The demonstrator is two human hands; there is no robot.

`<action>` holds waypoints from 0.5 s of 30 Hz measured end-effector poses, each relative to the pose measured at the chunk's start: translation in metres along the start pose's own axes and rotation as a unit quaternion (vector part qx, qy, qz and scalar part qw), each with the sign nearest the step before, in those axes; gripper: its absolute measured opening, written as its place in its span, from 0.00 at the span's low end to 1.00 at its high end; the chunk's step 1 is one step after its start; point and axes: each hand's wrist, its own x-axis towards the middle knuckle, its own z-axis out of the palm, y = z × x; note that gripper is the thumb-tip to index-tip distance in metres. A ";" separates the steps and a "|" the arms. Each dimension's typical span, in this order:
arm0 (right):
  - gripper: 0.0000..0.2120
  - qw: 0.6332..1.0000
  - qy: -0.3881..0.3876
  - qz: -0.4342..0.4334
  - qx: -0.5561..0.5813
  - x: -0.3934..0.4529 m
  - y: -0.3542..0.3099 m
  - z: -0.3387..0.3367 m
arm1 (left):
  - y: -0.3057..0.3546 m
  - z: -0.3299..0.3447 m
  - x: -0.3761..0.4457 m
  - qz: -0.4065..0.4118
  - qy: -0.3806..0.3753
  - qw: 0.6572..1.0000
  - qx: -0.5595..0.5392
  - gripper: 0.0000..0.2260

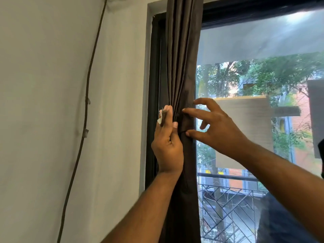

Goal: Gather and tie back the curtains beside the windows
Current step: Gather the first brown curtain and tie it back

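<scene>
A dark brown curtain (182, 67) hangs gathered into a narrow bundle at the left edge of the window (254, 81). A matching tie-back band (186, 124) wraps the bundle at hand height. My left hand (167, 144) lies against the bundle's left side with its thumb on the fabric. Between its raised fingers it pinches the band's end (162, 117), which has a white tag. My right hand (217, 128) comes in from the window side with fingers spread, and its fingertips touch the band's right edge. It holds nothing.
A white wall (52, 102) lies to the left with a thin brown cable (86, 106) running down it. The dark window frame (154, 85) stands just behind the curtain. Trees, buildings and a balcony railing (228, 199) show through the glass.
</scene>
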 end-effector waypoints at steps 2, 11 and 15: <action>0.25 0.999 -0.009 0.003 -0.051 0.002 -0.003 -0.001 | -0.006 -0.004 0.000 0.059 -0.032 0.998 0.001 0.29; 0.09 0.997 -0.066 0.025 -0.003 0.007 0.002 0.007 | -0.007 -0.018 0.009 0.027 -0.179 0.984 -0.001 0.32; 0.11 0.999 -0.028 -0.010 0.013 0.001 0.006 0.005 | 0.003 -0.016 0.021 0.020 -0.136 0.989 -0.056 0.30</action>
